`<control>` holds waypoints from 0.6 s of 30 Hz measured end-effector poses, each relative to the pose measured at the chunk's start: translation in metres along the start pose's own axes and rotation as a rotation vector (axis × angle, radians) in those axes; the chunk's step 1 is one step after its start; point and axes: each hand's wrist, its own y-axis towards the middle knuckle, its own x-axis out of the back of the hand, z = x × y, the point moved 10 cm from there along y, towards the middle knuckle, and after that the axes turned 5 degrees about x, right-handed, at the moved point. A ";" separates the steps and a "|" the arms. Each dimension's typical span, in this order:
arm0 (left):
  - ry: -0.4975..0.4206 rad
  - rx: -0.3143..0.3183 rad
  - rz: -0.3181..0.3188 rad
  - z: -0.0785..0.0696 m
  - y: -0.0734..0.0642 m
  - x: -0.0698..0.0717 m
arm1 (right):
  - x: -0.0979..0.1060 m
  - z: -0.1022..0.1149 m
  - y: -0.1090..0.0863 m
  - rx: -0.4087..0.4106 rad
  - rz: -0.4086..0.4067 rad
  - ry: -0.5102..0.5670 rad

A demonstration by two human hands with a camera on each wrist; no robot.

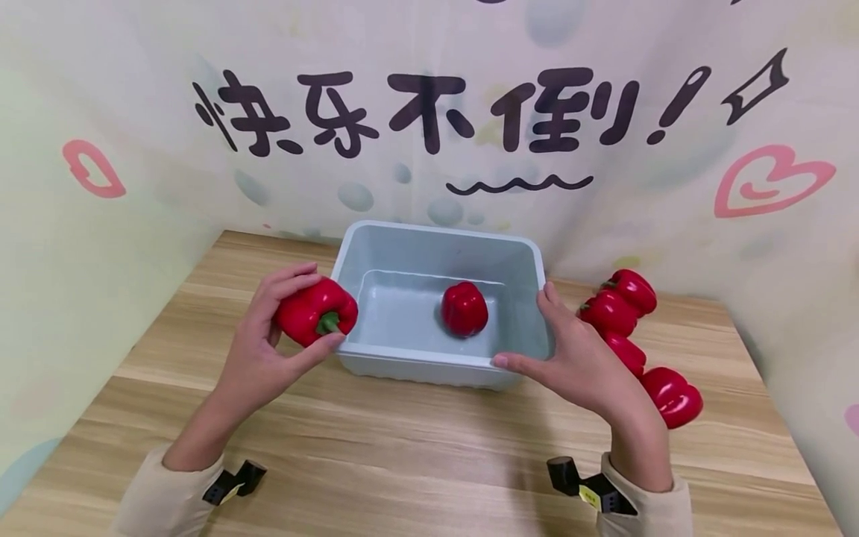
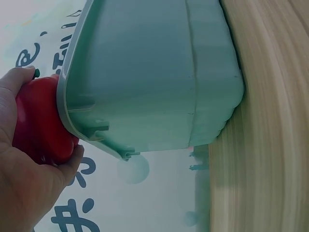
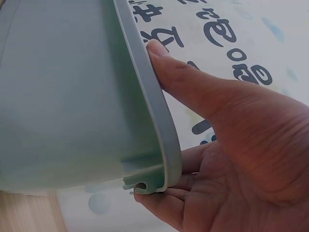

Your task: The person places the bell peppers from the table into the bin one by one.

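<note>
- The left hand (image 1: 260,364) holds one red bell pepper (image 1: 309,309) between thumb and fingers, with the green stem near the thumb.
- This held pepper is at the near left corner of the light blue box (image 1: 416,356), at the height of the rim; whether they touch, I cannot tell.
- The right hand (image 1: 582,364) is spread wide and grips the near right corner of the box, the thumb on the near rim and the fingers at the right side.
- Inside the box, a second pepper (image 1: 464,309) lies on the floor, right of the middle.
- To the right of the box, four more peppers (image 1: 671,397) lie in an uneven row on the wooden table (image 1: 403,462).
</note>
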 end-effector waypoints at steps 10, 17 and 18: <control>0.040 0.004 -0.004 0.000 0.001 0.000 | 0.000 -0.001 0.000 -0.005 0.002 -0.002; 0.076 0.013 0.001 -0.001 0.002 -0.001 | 0.001 0.000 0.000 0.003 0.002 -0.007; 0.082 0.016 0.001 -0.001 0.002 -0.001 | 0.001 0.000 0.001 0.004 0.003 -0.008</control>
